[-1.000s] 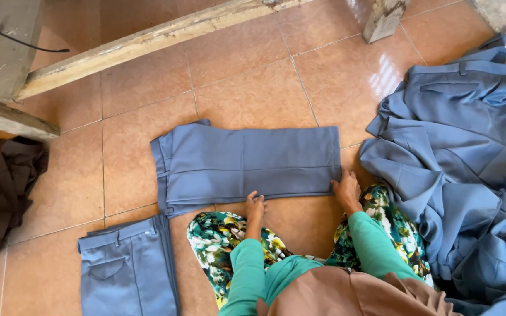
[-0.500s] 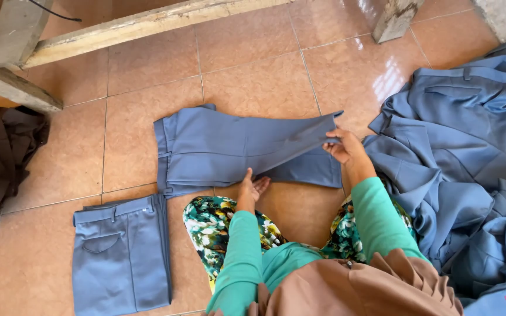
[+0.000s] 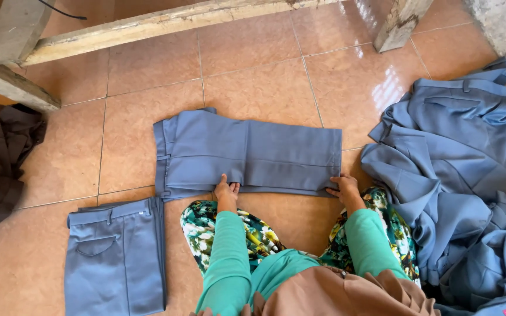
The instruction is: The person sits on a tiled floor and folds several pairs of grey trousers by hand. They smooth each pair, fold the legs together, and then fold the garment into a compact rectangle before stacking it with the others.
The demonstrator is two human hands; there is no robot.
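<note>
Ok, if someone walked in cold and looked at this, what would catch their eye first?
Probably the folded blue-grey trousers spread flat on the orange tiled floor mid-frame, with the left hand and right hand pressing its near edge. Next, the big rumpled heap of blue-grey garments at the right. A neatly folded blue-grey pair with a pocket lies at lower left, and dark brown cloth sits at the far left.

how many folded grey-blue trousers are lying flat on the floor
2. One pair of trousers lies under both hands, left hand, right hand. A second folded pair lies lower left. The unfolded heap at right may hide more.
</note>
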